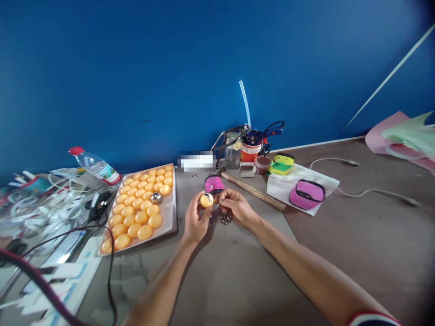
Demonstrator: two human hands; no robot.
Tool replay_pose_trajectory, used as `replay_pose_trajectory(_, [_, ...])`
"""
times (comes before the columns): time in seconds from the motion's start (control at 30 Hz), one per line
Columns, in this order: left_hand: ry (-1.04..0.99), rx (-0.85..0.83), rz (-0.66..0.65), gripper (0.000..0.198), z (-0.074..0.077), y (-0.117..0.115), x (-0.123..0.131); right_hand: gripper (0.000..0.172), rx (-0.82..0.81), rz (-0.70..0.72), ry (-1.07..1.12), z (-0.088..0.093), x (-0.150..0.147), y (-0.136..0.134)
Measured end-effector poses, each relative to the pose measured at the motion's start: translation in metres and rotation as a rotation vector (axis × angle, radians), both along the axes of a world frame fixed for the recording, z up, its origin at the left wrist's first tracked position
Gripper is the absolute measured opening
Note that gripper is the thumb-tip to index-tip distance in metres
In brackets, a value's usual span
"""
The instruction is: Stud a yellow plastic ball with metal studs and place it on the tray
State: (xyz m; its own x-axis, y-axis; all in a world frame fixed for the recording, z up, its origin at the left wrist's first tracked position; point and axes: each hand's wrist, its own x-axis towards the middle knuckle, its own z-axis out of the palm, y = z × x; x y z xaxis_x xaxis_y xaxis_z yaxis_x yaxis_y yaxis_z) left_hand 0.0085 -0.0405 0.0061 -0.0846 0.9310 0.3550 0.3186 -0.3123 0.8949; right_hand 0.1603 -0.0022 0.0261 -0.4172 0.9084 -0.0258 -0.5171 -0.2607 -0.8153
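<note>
An orange ball with a dark mark (206,200) is held between the fingers and thumb of my left hand (197,219). Just right of it, my right hand (238,207) has its thumb and fingertips pinched together; what they grip is too small to name. Small shiny metal pieces (225,218) lie on the table below both hands. Behind them sits a small pink pouch (213,184). To the left, a shallow white tray (174,199) bears rows of orange balls (141,217) and one silvery ball (156,198).
A wooden-handled hammer (254,190) lies behind my right hand. Beyond are a glass jar (232,154) and an orange cup (250,151). Pink (306,194) and yellow (281,164) pouches rest on white paper at right. Cables and a bottle (98,168) crowd the left.
</note>
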Motion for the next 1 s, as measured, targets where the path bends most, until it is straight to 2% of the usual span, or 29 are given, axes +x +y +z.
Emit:
replay_pose_trajectory(0.23, [-0.016,-0.015,-0.01,0.047,0.0005,-0.0021,0.0008,0.015,-0.07,0.02,0.135,0.0005,-0.0006,0.0025])
replay_pose_trajectory(0.77, [0.01,0.009,0.038,0.045,0.003,-0.0007,0.0003,0.021,-0.109,0.116,0.145,-0.0026,-0.0041,0.0007])
replay_pose_trajectory(1.0, [0.068,0.022,0.066,0.042,0.0015,0.0004,-0.0019,0.021,-0.071,0.123,0.135,-0.0041,-0.0053,-0.0028])
